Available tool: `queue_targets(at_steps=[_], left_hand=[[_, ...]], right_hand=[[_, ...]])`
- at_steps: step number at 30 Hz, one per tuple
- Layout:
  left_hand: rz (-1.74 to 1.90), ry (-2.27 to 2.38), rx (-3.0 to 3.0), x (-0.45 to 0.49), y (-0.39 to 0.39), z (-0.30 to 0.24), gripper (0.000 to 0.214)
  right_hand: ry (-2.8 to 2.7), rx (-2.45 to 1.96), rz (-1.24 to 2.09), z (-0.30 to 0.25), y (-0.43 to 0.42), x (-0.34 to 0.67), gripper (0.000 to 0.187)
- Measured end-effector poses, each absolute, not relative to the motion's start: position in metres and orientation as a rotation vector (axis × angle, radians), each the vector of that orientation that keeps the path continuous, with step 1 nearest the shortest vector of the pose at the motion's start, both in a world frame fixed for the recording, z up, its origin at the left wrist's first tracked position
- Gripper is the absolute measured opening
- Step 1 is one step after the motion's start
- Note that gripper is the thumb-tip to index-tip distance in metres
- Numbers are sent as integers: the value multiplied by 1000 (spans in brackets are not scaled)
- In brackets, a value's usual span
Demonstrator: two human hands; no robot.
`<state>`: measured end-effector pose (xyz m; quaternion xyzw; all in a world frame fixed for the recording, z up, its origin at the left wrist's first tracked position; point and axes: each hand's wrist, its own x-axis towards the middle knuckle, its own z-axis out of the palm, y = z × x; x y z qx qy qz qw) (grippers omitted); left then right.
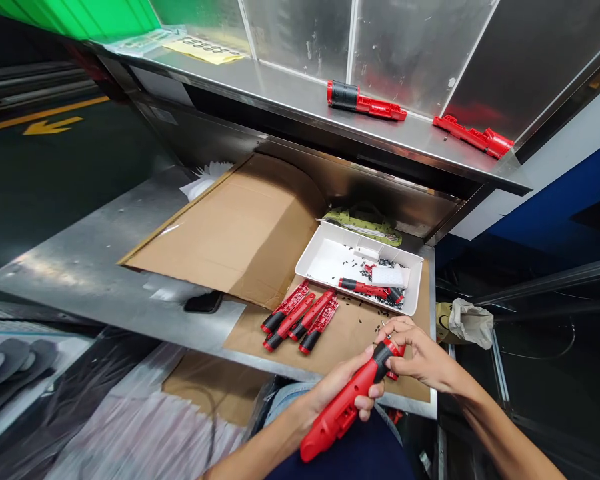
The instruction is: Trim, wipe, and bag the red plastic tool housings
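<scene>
My left hand point(347, 383) is wrapped round a long red plastic housing point(336, 408) with a black band, tilted with its banded end up and to the right. The fingers of my right hand point(414, 350) close on that upper end; a thin metallic tip shows beside them, too small to name. Several more red and black housing halves point(300, 316) lie side by side on the cardboard mat point(250, 337) left of my hands. Beyond them stands a white tray point(316, 259) with small black parts, a white block and another red housing inside.
A big cardboard sheet point(230, 227) leans over the metal bench point(105, 233), a black phone-like object point(203, 303) by its lower edge. On the raised metal shelf point(280, 83) lie two red housings point(380, 108) and yellow paper point(205, 49). A light-coloured bag point(470, 323) is at right.
</scene>
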<state>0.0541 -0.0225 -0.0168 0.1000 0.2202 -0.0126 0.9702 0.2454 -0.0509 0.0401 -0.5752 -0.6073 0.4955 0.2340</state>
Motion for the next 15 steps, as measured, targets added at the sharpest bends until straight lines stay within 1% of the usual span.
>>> queue_targets(at_steps=[3, 9, 13, 15], left_hand=[[-8, 464, 182, 55, -23, -16, 48], [-24, 436, 99, 56, -22, -22, 44], [-43, 345, 78, 57, -21, -34, 47], [-54, 293, 73, 56, -20, -39, 48]], right_hand=[[-1626, -1637, 1322, 36, -53, 243, 7], [-1545, -1682, 1341, 31, -55, 238, 8], [-1534, -1750, 1325, 30, -57, 234, 7], [-1524, -1741, 1368, 29, -58, 234, 6]])
